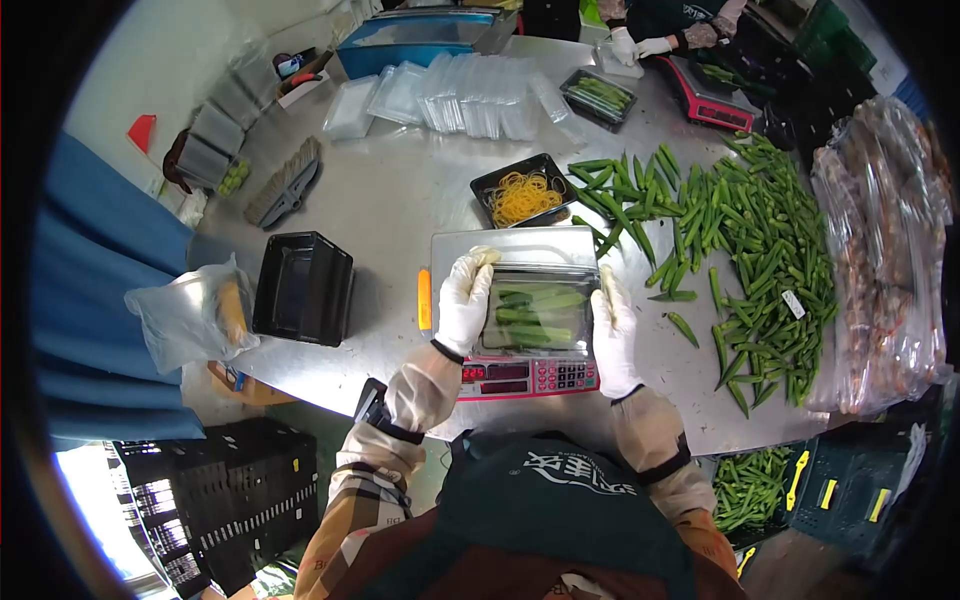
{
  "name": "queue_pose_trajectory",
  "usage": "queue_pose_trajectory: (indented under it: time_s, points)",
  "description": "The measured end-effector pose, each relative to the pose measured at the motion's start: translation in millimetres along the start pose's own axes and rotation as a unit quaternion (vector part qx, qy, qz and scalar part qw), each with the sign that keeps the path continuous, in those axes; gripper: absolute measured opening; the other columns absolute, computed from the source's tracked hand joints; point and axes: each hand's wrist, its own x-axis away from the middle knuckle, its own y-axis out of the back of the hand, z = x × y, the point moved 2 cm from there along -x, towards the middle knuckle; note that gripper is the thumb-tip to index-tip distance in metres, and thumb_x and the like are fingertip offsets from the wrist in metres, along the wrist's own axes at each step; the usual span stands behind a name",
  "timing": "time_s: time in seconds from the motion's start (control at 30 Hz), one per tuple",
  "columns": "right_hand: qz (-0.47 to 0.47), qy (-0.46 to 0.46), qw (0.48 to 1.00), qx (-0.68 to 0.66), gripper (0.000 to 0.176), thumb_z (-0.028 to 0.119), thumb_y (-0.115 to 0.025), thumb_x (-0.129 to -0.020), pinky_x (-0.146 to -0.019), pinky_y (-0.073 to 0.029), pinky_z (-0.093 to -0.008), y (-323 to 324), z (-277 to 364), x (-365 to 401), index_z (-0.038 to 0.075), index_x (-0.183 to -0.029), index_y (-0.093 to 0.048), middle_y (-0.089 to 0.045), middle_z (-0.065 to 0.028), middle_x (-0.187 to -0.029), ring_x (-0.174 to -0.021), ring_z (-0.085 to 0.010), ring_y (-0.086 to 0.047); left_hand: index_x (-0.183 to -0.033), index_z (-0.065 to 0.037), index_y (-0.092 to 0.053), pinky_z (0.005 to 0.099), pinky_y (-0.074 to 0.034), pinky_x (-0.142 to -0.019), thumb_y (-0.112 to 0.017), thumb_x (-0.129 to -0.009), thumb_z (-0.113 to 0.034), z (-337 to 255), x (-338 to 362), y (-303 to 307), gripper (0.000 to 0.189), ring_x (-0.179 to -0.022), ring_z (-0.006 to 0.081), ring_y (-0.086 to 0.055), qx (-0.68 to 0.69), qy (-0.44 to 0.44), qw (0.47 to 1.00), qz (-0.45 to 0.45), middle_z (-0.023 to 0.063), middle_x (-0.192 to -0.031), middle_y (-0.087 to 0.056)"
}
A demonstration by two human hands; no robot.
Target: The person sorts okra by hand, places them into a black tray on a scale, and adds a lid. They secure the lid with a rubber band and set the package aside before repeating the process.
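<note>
A clear-lidded plastic box of okra (537, 312) lies over the metal plate of a red digital scale (568, 378). My left hand (464, 302), in a white glove, grips the left side of the box with the thumb at its upper corner. On the opposite side my right hand (613, 330), gloved too, is closed along the box's edge. Green okra pods show through the lid. Red digits glow on the scale's display below the box. Just beyond the scale is a black tray of yellow rubber bands (524, 198). An orange-handled tool (425, 299) lies left of the scale.
Loose okra (765, 250) is heaped on the right, beside plastic-wrapped bundles (880, 260). Stacked black trays (302, 288) and a brush (287, 185) are on the left. Clear lids (480, 95) line the back. Across the table, another person's gloved hands (640, 47) work near a second scale (712, 100).
</note>
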Motion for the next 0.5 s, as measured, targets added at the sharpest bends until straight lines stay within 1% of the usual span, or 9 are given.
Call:
queue_pose_trajectory:
  time_s: [0.03, 0.07, 0.1, 0.2, 0.23, 0.27, 0.37, 0.43, 0.5]
  points:
    - [-0.008, 0.039, 0.997, 0.059, 0.04, 0.009, -0.051, -0.098, -0.108, -0.037, -0.0329, -4.9, -10.5, -6.2, -0.001, -0.136, -0.048, -0.054, -0.0174, -0.135, -0.124, -0.0255, -0.052, -0.119, 0.003, -0.058, 0.0255, -0.04, -0.099, -0.05, -0.098, -0.002, 9.7, -5.5, 0.6, 0.023, -0.107, 0.0126, -0.057, -0.026, 0.0, 1.0, 0.001, 0.0062, -0.114, -0.064]
    - [-0.011, 0.049, 0.997, 0.067, 0.039, 0.01, -0.05, -0.098, -0.108, -0.038, -0.0332, -8.6, -22.0, -9.8, -0.001, -0.136, -0.048, -0.055, -0.0175, -0.134, -0.123, -0.026, -0.053, -0.119, 0.003, -0.058, 0.0255, -0.041, -0.099, -0.05, -0.098, -0.002, 16.2, -10.9, 0.6, 0.023, -0.107, 0.0124, -0.057, -0.051, 0.0, 0.999, 0.003, 0.0061, -0.112, -0.065]
    - [-0.015, 0.058, 0.995, 0.075, 0.039, 0.01, -0.05, -0.098, -0.107, -0.039, -0.0335, -11.8, -32.4, -13.5, -0.001, -0.135, -0.049, -0.055, -0.0176, -0.133, -0.123, -0.0264, -0.054, -0.117, 0.002, -0.061, 0.0246, -0.042, -0.095, -0.05, -0.099, -0.005, 23.2, -13.3, 0.1, 0.022, -0.101, 0.011, -0.057, -0.041, 0.044, 0.998, 0.003, 0.0048, -0.108, -0.066]
    - [-0.023, 0.072, 0.992, 0.099, 0.037, 0.01, -0.05, -0.098, -0.103, -0.042, -0.0341, -14.3, -44.7, -18.9, 0.0, -0.134, -0.051, -0.057, -0.0178, -0.13, -0.119, -0.027, -0.056, -0.113, 0.0, -0.063, 0.0245, -0.044, -0.091, -0.049, -0.1, -0.008, 50.0, -16.7, 1.3, 0.021, -0.096, 0.0101, -0.058, -0.03, 0.113, 0.993, 0.025, 0.0035, -0.104, -0.067]
    - [-0.022, 0.073, 0.992, 0.097, 0.037, 0.01, -0.05, -0.098, -0.103, -0.042, -0.0341, -14.6, -47.1, -19.2, 0.0, -0.133, -0.051, -0.058, -0.0179, -0.13, -0.119, -0.0269, -0.056, -0.11, 0.0, -0.065, 0.0241, -0.045, -0.088, -0.049, -0.101, -0.009, 42.0, -16.4, -0.9, 0.021, -0.092, 0.0089, -0.057, -0.017, 0.115, 0.993, 0.019, 0.0025, -0.101, -0.067]
    - [-0.021, 0.072, 0.993, 0.095, 0.036, 0.01, -0.05, -0.098, -0.103, -0.043, -0.034, -15.0, -49.8, -18.9, 0.0, -0.133, -0.052, -0.058, -0.018, -0.13, -0.119, -0.0269, -0.056, -0.11, 0.0, -0.065, 0.0241, -0.045, -0.088, -0.049, -0.101, -0.01, 41.5, -17.7, -1.3, 0.021, -0.093, 0.009, -0.057, -0.03, 0.101, 0.994, 0.02, 0.0026, -0.101, -0.067]
    - [-0.013, 0.04, 0.995, 0.09, 0.036, 0.014, -0.049, -0.1, -0.104, -0.041, -0.0337, -14.9, -51.7, -12.2, 0.0, -0.133, -0.052, -0.058, -0.0182, -0.13, -0.118, -0.0275, -0.057, -0.109, -0.001, -0.066, 0.0244, -0.044, -0.088, -0.048, -0.101, -0.012, 41.3, -10.0, -0.5, 0.022, -0.093, 0.0093, -0.056, -0.081, 0.073, 0.994, 0.009, 0.0032, -0.1, -0.067]
    - [-0.007, -0.008, 0.998, 0.064, 0.037, 0.017, -0.048, -0.101, -0.105, -0.04, -0.0338, -16.6, -51.9, -10.1, 0.0, -0.133, -0.052, -0.058, -0.0176, -0.13, -0.119, -0.0277, -0.056, -0.108, -0.001, -0.066, 0.0246, -0.044, -0.088, -0.048, -0.102, -0.014, 37.5, -5.0, -1.8, 0.024, -0.092, 0.0097, -0.056, -0.128, 0.054, 0.99, -0.012, 0.0037, -0.099, -0.067]
    - [0.006, -0.041, 0.997, 0.064, 0.037, 0.02, -0.046, -0.102, -0.106, -0.039, -0.0339, -16.4, -53.3, -12.0, 0.0, -0.133, -0.052, -0.057, -0.0167, -0.131, -0.121, -0.0272, -0.054, -0.102, 0.0, -0.068, 0.0297, -0.045, -0.087, -0.05, -0.099, -0.011, 49.6, -7.9, -1.1, 0.021, -0.09, 0.0186, -0.058, -0.105, 0.06, 0.992, -0.024, 0.0114, -0.095, -0.067]
